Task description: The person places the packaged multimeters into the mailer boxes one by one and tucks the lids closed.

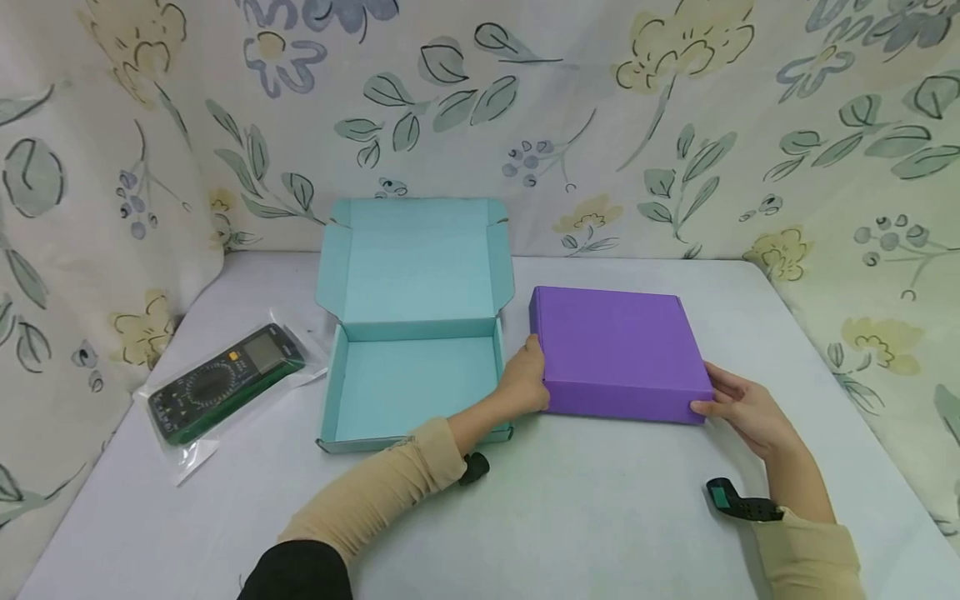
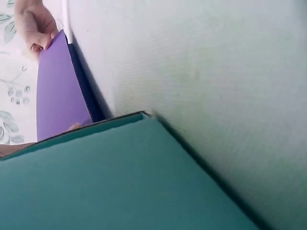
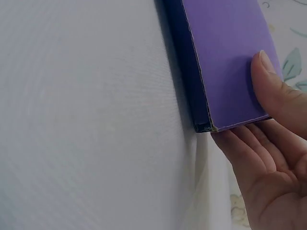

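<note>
In the head view, the purple box point(image 1: 618, 350) sits to the right of the open teal box point(image 1: 416, 262), its lid closed, with your two hands at opposite ends of it. Your left hand point(image 1: 525, 379) grips the left end and your right hand point(image 1: 750, 417) grips the front right corner. To manage this hold well, match the pressure at both ends and keep the box level — thin card would likely dent if you squeeze. Mind your left forearm too, since it crosses the front wall of the teal box and could nudge it. The multimeter point(image 1: 225, 383) in its clear bag lies well apart, left of the teal box. The left wrist view is mostly taken up by the teal wall, so your left fingers are nearly hidden there and their exact placement you cannot check. The right wrist view gives what the head view lacks: your thumb point(image 3: 266, 81) lies on the front face, your fingers come round the end, and a dark strip runs along the lower edge — perhaps the shaded underside, though whether the box is off the table point(image 3: 96, 120) you cannot tell.
</note>
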